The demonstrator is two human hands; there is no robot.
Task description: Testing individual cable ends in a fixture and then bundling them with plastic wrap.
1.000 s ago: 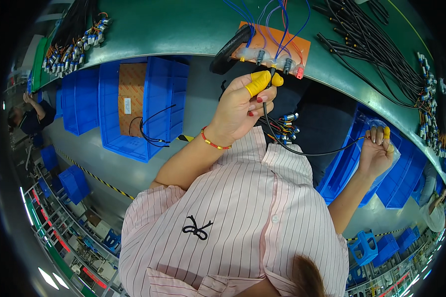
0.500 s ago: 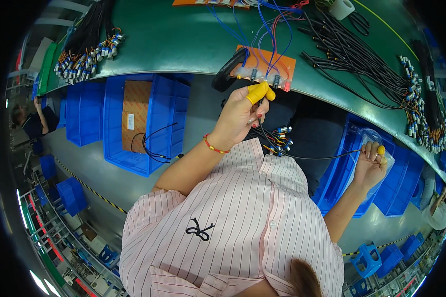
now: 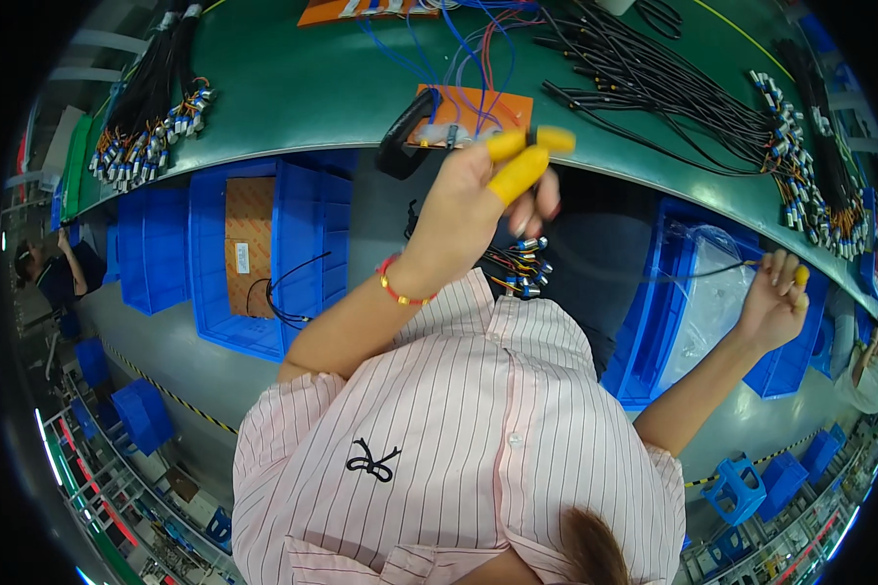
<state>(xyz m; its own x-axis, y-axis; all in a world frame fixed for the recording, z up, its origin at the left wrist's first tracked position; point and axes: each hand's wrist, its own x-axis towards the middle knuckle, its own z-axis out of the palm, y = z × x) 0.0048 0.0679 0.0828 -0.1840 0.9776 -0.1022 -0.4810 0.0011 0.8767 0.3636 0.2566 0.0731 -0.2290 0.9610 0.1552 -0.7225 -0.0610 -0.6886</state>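
Note:
My left hand (image 3: pixel 478 200), with yellow finger covers, is closed in a pinch just in front of the orange board (image 3: pixel 513 105). A short dark end of a black cable (image 3: pixel 698 274) shows between its covered fingertips. Off to the right, my right hand (image 3: pixel 778 300) pinches the cable's other end, where a bit of orange wire shows. The cable's middle is smeared by motion. Blue, purple and red wires run back from the board over the green bench. A thick black loop (image 3: pixel 405 136) lies against the board's left side.
Black cables (image 3: pixel 654 73) are heaped on the bench (image 3: pixel 293 88) at right, near silver-and-blue connectors (image 3: pixel 795 175). Another connector bundle (image 3: pixel 151 146) sits at left. Below the bench edge stand blue bins (image 3: pixel 307 224). More connectors (image 3: pixel 527 268) gather at my lap.
My left hand has lifted away from the board's front edge, its fingertips pointing right. My right hand has moved further right with its cable end. The whole view has shifted slightly.

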